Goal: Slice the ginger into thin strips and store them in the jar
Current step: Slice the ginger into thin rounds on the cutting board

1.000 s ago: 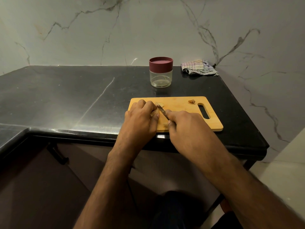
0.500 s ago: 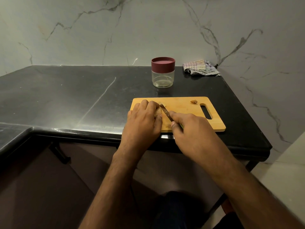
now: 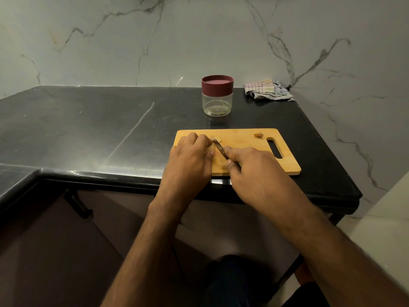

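Ginger (image 3: pixel 213 149) lay on the board (image 3: pixel 243 149), mostly hidden under the left hand (image 3: pixel 190 156), whose curled fingers pinned it. The right hand (image 3: pixel 254 169) gripped the knife (image 3: pixel 219 148). Small, firm, probably slippery: hold it close behind the blade.

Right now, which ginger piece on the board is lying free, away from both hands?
The small brown ginger piece at the cutting board's far right, beside the handle slot. The other ginger sits under the left hand's fingers, next to the knife.
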